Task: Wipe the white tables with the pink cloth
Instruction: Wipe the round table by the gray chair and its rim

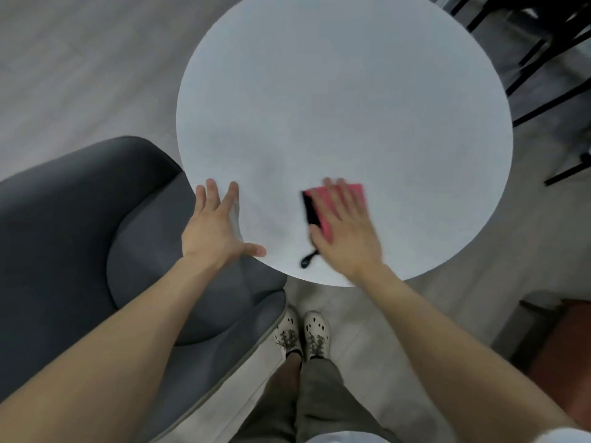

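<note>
Wiping: your right hand presses the pink cloth, fingers straight, at the counter's 6 o'clock.
Bracing: your left hand, fingers spread wide, 7 o'clock rim.
Remaining: probably most of the counter.

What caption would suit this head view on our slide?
Right hand presses pink cloth on round white table; left hand rests at its edge.

No legible text, label, brand mark, number or sign is visible anywhere in the frame.
</note>
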Motion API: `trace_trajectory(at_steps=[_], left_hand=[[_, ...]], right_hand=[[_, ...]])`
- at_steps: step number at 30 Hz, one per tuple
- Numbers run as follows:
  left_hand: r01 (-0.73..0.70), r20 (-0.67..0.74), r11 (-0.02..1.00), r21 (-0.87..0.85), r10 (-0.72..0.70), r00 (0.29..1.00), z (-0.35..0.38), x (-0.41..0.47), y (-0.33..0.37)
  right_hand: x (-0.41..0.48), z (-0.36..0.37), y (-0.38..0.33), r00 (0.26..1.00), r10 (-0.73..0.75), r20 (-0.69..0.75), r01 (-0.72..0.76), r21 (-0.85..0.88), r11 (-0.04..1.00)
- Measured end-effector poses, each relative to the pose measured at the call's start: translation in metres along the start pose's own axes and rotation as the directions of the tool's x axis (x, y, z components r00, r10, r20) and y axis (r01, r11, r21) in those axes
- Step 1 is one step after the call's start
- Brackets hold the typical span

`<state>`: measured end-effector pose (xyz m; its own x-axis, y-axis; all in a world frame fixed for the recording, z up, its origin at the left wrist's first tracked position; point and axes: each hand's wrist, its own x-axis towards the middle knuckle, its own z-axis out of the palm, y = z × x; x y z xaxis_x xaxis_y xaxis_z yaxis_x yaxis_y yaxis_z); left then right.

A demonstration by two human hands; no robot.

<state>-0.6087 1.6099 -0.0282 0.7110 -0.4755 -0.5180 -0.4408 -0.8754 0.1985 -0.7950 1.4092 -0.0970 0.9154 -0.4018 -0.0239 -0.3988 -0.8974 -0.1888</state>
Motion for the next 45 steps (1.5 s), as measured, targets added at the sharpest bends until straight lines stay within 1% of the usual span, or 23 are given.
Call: trace_trajectory(at_steps=[3,5,7,8,9,11,13,15,18,20,24,26,28,29,30,32,35,37,38,40,42,44,45], left_hand=[[-0.008,-0.004,1.000,0.011,0.008,1.000,-0.003,-0.003,0.003],[-0.031,-0.009,0.999,0.037,0.032,0.999,-0.003,-0.002,0.002],[-0.044,-0.009,0.996,0.077,0.045,0.999,-0.003,0.000,0.001],[-0.038,-0.012,0.995,0.090,0.039,0.999,-0.003,0.000,0.001],[-0.033,-0.019,0.995,0.099,0.035,0.999,-0.002,0.000,0.001],[-0.034,-0.045,0.993,0.112,0.039,0.998,-0.001,0.001,0.002],[-0.020,-0.078,0.994,0.112,0.029,0.997,0.002,-0.002,0.002],[-0.004,-0.120,0.992,0.123,0.019,0.993,0.006,-0.006,0.003],[0.027,-0.181,0.991,0.132,-0.003,0.983,0.008,-0.019,0.011],[0.053,-0.233,0.986,0.158,-0.015,0.972,0.011,-0.033,0.024],[0.022,-0.280,0.992,0.120,0.013,0.960,0.028,-0.069,0.074],[-0.032,-0.242,0.994,0.107,0.057,0.969,0.041,-0.086,0.110],[-0.081,-0.198,0.994,0.070,0.094,0.976,0.057,-0.100,0.146],[-0.079,-0.176,0.996,0.048,0.086,0.981,0.066,-0.105,0.163],[-0.071,-0.157,0.997,0.040,0.076,0.985,0.073,-0.108,0.179],[-0.064,-0.148,0.997,0.035,0.069,0.987,0.083,-0.108,0.198],[0.036,-0.108,0.999,-0.016,-0.038,0.993,0.087,-0.101,0.211],[0.088,-0.050,0.996,-0.013,-0.088,0.995,0.083,-0.098,0.212],[0.100,-0.031,0.995,-0.019,-0.101,0.994,0.082,-0.097,0.216],[0.123,-0.019,0.991,-0.049,-0.124,0.992,0.079,-0.096,0.225],[0.152,-0.019,0.987,-0.055,-0.153,0.988,0.082,-0.095,0.232],[0.181,-0.024,0.983,-0.032,-0.182,0.983,0.089,-0.094,0.236],[0.196,-0.029,0.980,-0.028,-0.197,0.980,0.092,-0.094,0.237]], right_hand=[[-0.056,-0.026,0.086,0.969,0.242,0.048,-0.240,-0.043,0.970],[-0.063,-0.031,0.096,0.885,0.465,0.024,-0.464,-0.035,0.885],[-0.044,-0.022,0.058,0.768,0.639,-0.043,-0.640,-0.022,0.768],[-0.030,-0.016,0.029,0.762,0.644,-0.065,-0.646,-0.014,0.763],[-0.015,-0.009,-0.003,0.810,0.582,-0.075,-0.583,0.004,0.812],[0.006,0.004,-0.062,0.941,0.331,-0.063,-0.330,0.036,0.943],[0.014,0.009,-0.089,0.989,0.140,-0.043,-0.138,0.064,0.988],[0.006,0.008,-0.073,0.999,0.002,-0.033,0.001,0.095,0.996],[-0.030,-0.002,0.006,0.989,-0.150,0.008,0.150,0.059,0.987],[-0.051,-0.016,0.081,0.994,-0.102,0.049,0.103,-0.004,0.995],[-0.051,-0.053,0.202,0.977,0.171,0.125,-0.166,-0.051,0.985],[-0.039,-0.056,0.204,0.946,0.308,0.096,-0.304,-0.054,0.951],[-0.035,-0.049,0.168,0.917,0.393,0.065,-0.392,-0.034,0.919],[-0.037,-0.044,0.145,0.934,0.354,0.048,-0.353,-0.025,0.935],[-0.041,-0.038,0.123,0.967,0.249,0.050,-0.248,-0.014,0.969],[-0.052,-0.031,0.098,0.994,-0.069,0.085,0.067,0.022,0.997],[-0.048,-0.029,0.136,0.896,-0.435,0.086,0.430,0.078,0.900],[-0.033,-0.036,0.189,0.826,-0.554,0.105,0.553,0.036,0.832],[-0.019,-0.042,0.223,0.824,-0.552,0.128,0.556,0.006,0.831],[0.017,-0.060,0.293,0.901,-0.408,0.146,0.417,-0.031,0.908],[0.050,-0.079,0.344,0.979,-0.155,0.134,0.164,-0.056,0.985],[0.061,-0.083,0.344,0.994,0.046,0.095,-0.042,-0.048,0.998],[0.055,-0.080,0.325,0.994,0.094,0.062,-0.093,-0.026,0.995]])
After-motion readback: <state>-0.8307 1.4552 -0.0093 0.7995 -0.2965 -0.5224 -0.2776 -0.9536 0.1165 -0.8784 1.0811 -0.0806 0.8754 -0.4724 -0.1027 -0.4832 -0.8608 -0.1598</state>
